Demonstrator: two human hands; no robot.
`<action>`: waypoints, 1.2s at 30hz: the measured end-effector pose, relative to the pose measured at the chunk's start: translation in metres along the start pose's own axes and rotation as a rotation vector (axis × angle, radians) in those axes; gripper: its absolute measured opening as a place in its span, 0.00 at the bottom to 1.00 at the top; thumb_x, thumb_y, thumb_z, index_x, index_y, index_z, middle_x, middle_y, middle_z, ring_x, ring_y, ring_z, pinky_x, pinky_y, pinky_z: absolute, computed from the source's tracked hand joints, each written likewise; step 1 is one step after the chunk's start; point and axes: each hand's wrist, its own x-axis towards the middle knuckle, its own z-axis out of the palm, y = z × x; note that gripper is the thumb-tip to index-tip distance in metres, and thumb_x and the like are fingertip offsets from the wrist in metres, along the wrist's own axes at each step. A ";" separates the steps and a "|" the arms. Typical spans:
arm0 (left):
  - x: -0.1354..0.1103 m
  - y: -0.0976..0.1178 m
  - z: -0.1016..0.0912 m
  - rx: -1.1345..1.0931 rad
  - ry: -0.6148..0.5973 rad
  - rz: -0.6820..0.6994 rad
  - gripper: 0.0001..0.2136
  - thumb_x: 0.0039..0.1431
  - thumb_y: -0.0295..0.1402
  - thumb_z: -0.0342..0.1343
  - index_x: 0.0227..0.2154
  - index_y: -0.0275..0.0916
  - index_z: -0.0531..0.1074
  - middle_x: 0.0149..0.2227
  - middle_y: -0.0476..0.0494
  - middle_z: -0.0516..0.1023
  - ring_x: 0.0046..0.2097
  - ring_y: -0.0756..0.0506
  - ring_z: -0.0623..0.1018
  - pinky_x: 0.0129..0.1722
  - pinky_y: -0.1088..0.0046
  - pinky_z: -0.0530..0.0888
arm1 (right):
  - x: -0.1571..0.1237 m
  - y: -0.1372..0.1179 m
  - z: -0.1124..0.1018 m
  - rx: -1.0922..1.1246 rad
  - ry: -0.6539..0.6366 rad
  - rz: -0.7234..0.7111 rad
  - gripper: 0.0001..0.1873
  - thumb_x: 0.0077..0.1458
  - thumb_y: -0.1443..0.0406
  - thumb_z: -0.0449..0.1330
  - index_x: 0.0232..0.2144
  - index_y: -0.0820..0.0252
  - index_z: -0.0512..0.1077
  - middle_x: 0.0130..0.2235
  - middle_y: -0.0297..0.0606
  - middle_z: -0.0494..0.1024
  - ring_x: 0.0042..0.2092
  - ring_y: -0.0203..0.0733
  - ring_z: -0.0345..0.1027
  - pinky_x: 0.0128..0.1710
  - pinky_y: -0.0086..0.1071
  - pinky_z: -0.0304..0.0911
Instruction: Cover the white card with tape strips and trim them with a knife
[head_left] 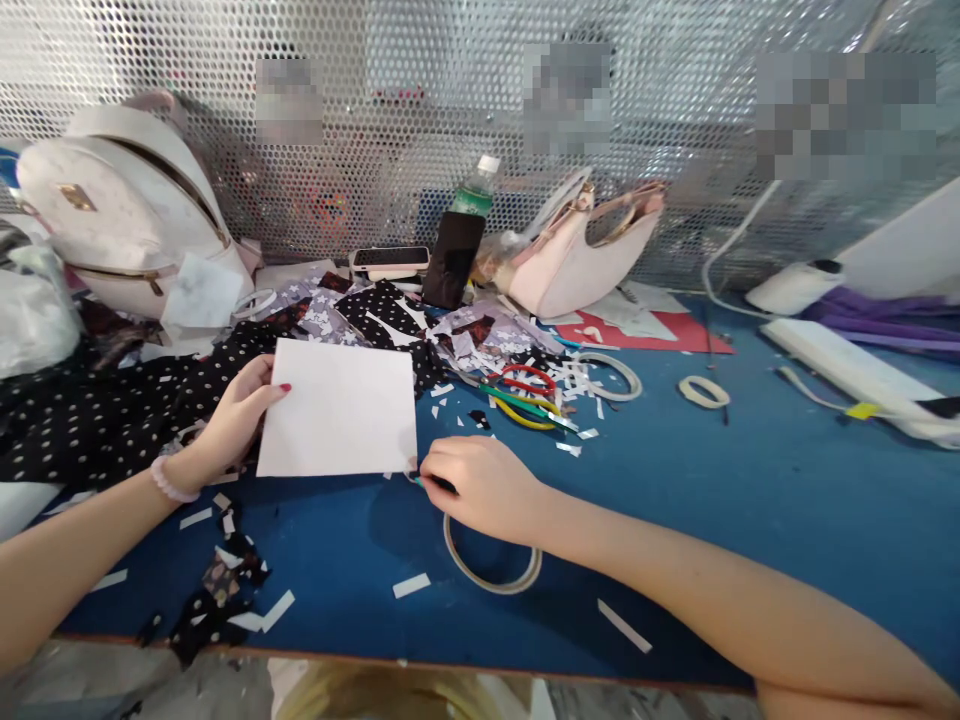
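Observation:
My left hand (pixel 244 410) grips the left edge of a white rectangular card (pixel 341 410), thumb on top. The card is held over the blue table, slightly tilted. My right hand (pixel 476 485) is closed at the card's lower right corner. Between its fingers shows part of a thin teal and dark tool (pixel 420 481); most of it is hidden, so its kind is unclear. A roll of double-sided tape (pixel 495 585) lies under and just in front of my right hand.
Polka-dot fabric (pixel 112 410) covers the left side. Paper scraps, a yellow-and-red-handled tool (pixel 529 410) and more tape rolls (pixel 703 391) lie behind. A white backpack (pixel 127 200), a pink handbag (pixel 592 255), a bottle (pixel 475 190) and phones (pixel 390 259) line the mesh wall.

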 end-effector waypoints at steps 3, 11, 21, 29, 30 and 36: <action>0.008 -0.012 -0.005 0.129 0.126 0.148 0.21 0.62 0.38 0.58 0.56 0.41 0.67 0.50 0.39 0.78 0.49 0.38 0.82 0.47 0.58 0.83 | 0.000 -0.002 0.003 0.015 -0.009 -0.035 0.09 0.65 0.69 0.61 0.30 0.60 0.76 0.30 0.36 0.77 0.33 0.39 0.68 0.33 0.34 0.52; -0.017 0.016 -0.002 0.405 -0.465 0.607 0.11 0.68 0.37 0.61 0.50 0.52 0.82 0.59 0.46 0.81 0.64 0.36 0.76 0.70 0.53 0.70 | -0.003 -0.013 0.003 0.008 -0.003 -0.086 0.10 0.64 0.69 0.56 0.30 0.59 0.74 0.29 0.36 0.74 0.33 0.40 0.64 0.33 0.36 0.49; -0.021 0.007 0.009 0.721 -0.874 0.865 0.22 0.76 0.31 0.51 0.69 0.49 0.68 0.72 0.42 0.68 0.75 0.38 0.63 0.76 0.54 0.60 | 0.014 0.078 -0.022 -0.144 -0.113 0.452 0.07 0.67 0.69 0.56 0.43 0.64 0.74 0.43 0.50 0.79 0.43 0.50 0.72 0.39 0.37 0.61; -0.020 0.006 0.009 0.721 -0.884 0.874 0.23 0.78 0.32 0.49 0.72 0.45 0.64 0.73 0.43 0.67 0.76 0.41 0.61 0.78 0.60 0.52 | 0.007 0.103 -0.032 -0.124 -0.340 0.572 0.16 0.72 0.56 0.61 0.55 0.59 0.75 0.55 0.42 0.78 0.51 0.47 0.77 0.51 0.46 0.76; -0.020 0.005 0.009 0.718 -0.886 0.873 0.22 0.78 0.32 0.49 0.71 0.45 0.64 0.73 0.44 0.67 0.76 0.41 0.61 0.78 0.61 0.51 | 0.008 0.101 -0.035 -0.128 -0.345 0.575 0.18 0.72 0.55 0.62 0.56 0.59 0.75 0.56 0.43 0.78 0.51 0.47 0.76 0.51 0.46 0.76; -0.019 0.005 0.010 0.730 -0.883 0.888 0.21 0.79 0.32 0.48 0.70 0.43 0.66 0.73 0.45 0.66 0.77 0.42 0.59 0.78 0.65 0.47 | 0.016 0.057 -0.048 -0.101 -0.380 0.379 0.13 0.77 0.65 0.49 0.52 0.62 0.73 0.34 0.39 0.82 0.34 0.43 0.76 0.31 0.32 0.60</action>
